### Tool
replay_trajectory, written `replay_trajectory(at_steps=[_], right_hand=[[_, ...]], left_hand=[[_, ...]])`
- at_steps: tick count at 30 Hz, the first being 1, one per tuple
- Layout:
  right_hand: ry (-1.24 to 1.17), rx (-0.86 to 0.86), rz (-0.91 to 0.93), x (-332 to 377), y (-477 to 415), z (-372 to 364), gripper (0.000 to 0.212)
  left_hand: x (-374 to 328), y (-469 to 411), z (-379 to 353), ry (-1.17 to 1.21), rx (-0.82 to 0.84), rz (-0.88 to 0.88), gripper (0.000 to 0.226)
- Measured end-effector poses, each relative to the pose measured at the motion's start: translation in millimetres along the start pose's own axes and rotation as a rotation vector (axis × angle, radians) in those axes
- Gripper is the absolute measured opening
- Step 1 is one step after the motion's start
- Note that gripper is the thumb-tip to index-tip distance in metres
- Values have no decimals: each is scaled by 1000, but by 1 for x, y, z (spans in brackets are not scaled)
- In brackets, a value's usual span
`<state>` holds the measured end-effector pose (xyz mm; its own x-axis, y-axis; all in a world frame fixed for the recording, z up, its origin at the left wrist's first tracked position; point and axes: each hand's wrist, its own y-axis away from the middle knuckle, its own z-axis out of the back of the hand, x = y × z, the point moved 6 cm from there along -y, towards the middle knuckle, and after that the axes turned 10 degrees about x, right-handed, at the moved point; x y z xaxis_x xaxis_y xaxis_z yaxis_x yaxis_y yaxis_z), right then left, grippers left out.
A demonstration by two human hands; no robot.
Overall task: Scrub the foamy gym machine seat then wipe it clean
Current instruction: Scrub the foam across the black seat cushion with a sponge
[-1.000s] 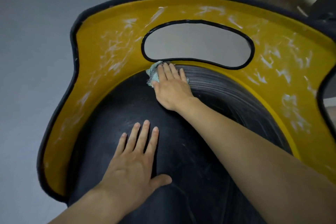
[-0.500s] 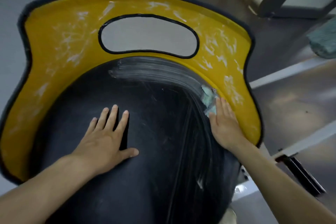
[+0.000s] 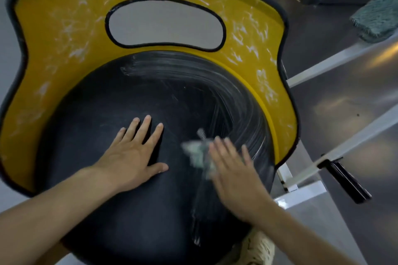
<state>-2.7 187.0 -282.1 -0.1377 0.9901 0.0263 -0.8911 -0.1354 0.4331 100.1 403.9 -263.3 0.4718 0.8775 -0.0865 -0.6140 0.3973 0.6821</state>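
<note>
A: Where do we have the cloth point(image 3: 197, 153)?
B: Under our right hand point(image 3: 234, 176) — fingers straight, pressing it onto the seat point(image 3: 140, 221), blurred. Our left hand point(image 3: 129, 157) lies flat and released on the seat's middle.

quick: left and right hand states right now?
Left hand: open, flat on the black seat.
Right hand: open, straight fingers pressing the greenish scrubber onto the seat; motion-blurred.

probably a gym: padded machine seat point(image 3: 112, 101), white metal frame point(image 3: 310, 71), black handle point(image 3: 344, 180).
</note>
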Motion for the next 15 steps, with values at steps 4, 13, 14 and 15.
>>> replay_trajectory(at_steps=[4,13,14,15], right_hand=[[-143,75,-202,-59,-40,22,61],[-20,-83,115,97,79,-42,68],[-2,-83,153,103,83,-45,69],[18,-68,193,102,81,-44,70]], left_hand=[[-6,3,3,7,18,-16,98],[-17,3,-3,-29,-21,-79,95],[-17,4,-4,-33,-35,-85,93],[-17,5,-7,-35,-52,-90,91]])
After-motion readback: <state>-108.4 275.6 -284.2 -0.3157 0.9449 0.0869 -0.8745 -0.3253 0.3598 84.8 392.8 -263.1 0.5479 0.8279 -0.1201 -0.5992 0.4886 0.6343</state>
